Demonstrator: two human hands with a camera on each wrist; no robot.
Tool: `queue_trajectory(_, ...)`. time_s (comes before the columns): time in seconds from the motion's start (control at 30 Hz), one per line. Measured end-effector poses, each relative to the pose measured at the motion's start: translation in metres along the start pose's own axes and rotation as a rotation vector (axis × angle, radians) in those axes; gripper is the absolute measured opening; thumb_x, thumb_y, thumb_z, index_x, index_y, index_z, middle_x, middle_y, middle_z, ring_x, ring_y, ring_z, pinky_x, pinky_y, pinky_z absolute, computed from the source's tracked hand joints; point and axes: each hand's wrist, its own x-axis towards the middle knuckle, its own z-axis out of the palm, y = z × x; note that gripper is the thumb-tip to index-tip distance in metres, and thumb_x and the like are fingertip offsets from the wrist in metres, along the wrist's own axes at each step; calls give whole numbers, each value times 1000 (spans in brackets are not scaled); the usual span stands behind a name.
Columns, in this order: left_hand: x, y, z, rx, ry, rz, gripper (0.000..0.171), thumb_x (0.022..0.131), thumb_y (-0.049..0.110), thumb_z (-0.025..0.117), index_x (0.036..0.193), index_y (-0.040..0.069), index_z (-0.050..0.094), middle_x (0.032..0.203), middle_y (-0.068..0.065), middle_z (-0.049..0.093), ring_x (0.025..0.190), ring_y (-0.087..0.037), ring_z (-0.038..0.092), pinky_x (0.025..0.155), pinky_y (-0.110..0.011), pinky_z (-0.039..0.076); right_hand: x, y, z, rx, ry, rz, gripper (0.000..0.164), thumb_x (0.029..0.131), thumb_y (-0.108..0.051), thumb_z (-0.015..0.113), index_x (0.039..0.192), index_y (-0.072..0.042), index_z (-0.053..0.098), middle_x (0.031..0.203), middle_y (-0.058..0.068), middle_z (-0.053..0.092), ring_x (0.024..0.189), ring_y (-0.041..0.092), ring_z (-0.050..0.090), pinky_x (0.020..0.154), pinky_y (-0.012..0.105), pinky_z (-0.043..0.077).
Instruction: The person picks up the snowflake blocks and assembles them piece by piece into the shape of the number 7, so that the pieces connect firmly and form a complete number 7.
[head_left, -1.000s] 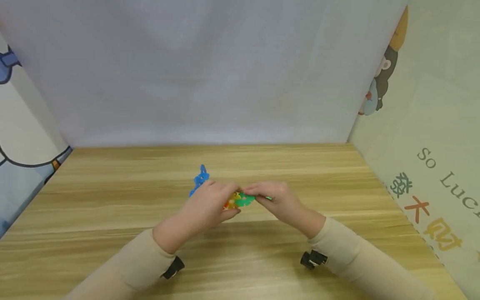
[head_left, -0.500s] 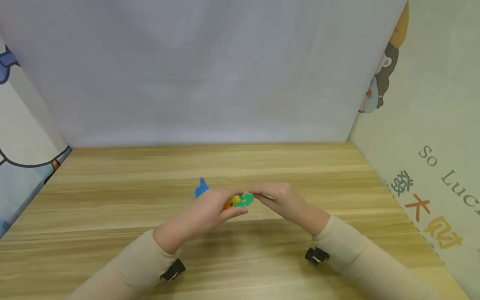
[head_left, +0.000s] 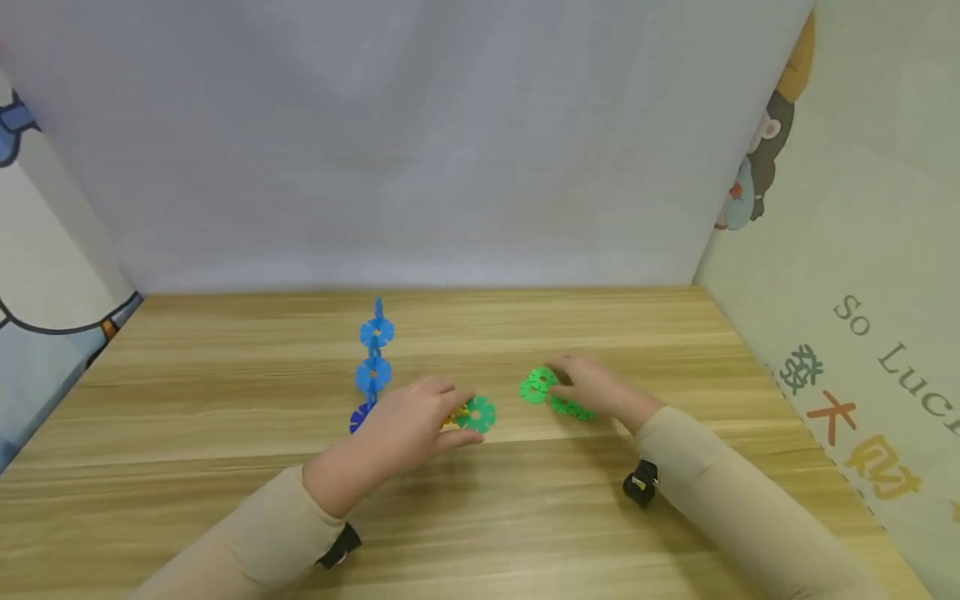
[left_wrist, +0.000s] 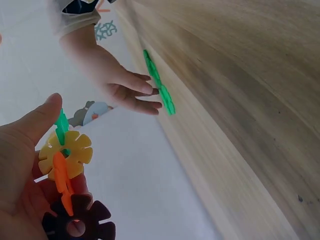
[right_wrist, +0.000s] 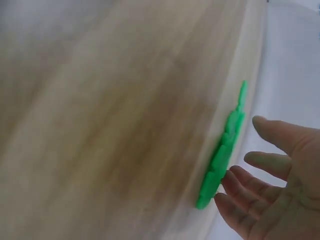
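Note:
My left hand [head_left: 408, 425] holds a chain of slotted plastic snowflake discs, linked edge to edge. Its blue discs [head_left: 373, 374] stick out beyond the knuckles, and a teal-green disc [head_left: 482, 403] forms the end near thumb and index finger. In the left wrist view, a yellow disc [left_wrist: 80, 150], an orange disc [left_wrist: 61, 172] and a dark disc [left_wrist: 97, 216] show along the palm. Several loose bright green discs [head_left: 533, 390] lie overlapping on the table. Over them hovers my right hand [head_left: 603, 390], fingers loosely bent and gripping nothing; whether fingertips touch the discs [right_wrist: 220, 160] is unclear.
The wood-grain table [head_left: 262, 350] runs back to a pale grey cloth [head_left: 420, 167]. A printed wall panel [head_left: 847, 250] borders the right side, and another panel with cartoon shapes [head_left: 60, 225] the left. Both cuffs carry small black devices [head_left: 641, 483].
My right hand has parted from the left and moved right, uncovering loose green discs on the table. My left hand has turned, so the blue part of the chain now extends further.

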Motion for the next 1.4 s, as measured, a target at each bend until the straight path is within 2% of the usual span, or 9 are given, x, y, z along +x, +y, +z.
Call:
queue_trajectory(0.17,0,-1,1,36,24,15,52,79,44,71,114,6,66,90,-2,60,77,-15,55,60,-26,48,10,1,4,-46,-24,56,51,89,-23,64,130,5,50,115,19,51,98,28,52,87,42,46)
queue_trajectory(0.3,0,-1,3,42,48,34,52,77,43,73,114,7,66,86,0,58,73,-12,53,57,-24,46,14,0,5,-26,-14,86,46,84,-22,71,119,3,56,111,15,54,98,26,54,87,40,46)
queue_trajectory(0.5,-1,-2,7,37,79,65,50,76,42,75,113,9,66,79,3,55,68,-10,50,55,-22,44,9,-3,5,158,64,5,26,86,-10,67,108,0,56,98,8,60,91,22,57,79,35,49)
queue_trajectory(0.67,1,-2,8,47,52,36,49,78,44,72,114,11,66,86,3,59,77,-12,56,60,-25,48,-4,-9,0,307,134,-71,18,91,-13,61,105,-2,63,93,8,63,85,23,58,73,35,49)
queue_trajectory(0.83,6,-3,7,48,45,22,48,80,44,71,114,9,66,91,1,62,83,-14,59,64,-27,50,-15,-18,-5,459,110,-138,16,92,-16,60,98,-4,68,87,14,66,76,30,59,64,38,50)
queue_trajectory(1.0,11,-5,4,23,52,0,46,82,44,68,112,8,67,89,3,62,78,-11,57,60,-23,48,-26,-32,-7,550,109,-191,16,91,-17,62,99,-5,70,88,14,68,69,23,60,60,34,51)
queue_trajectory(1.17,14,-5,1,38,39,-10,47,82,44,68,113,9,67,87,3,61,75,-11,54,56,-21,45,-34,-47,-3,491,190,-295,14,89,-12,64,97,-3,71,89,9,69,79,26,65,69,31,53)
queue_trajectory(1.3,14,-4,0,50,16,-11,48,81,44,69,112,8,67,86,1,60,73,-12,54,53,-21,45,-39,-53,2,390,257,-394,11,87,-7,66,95,-3,72,89,5,70,75,16,65,66,29,53)
queue_trajectory(1.4,15,-3,-1,47,4,-6,48,81,44,69,112,8,67,88,1,61,76,-12,57,55,-23,47,-41,-55,3,370,281,-430,11,86,-7,66,95,-3,71,89,4,70,74,14,63,65,29,53)
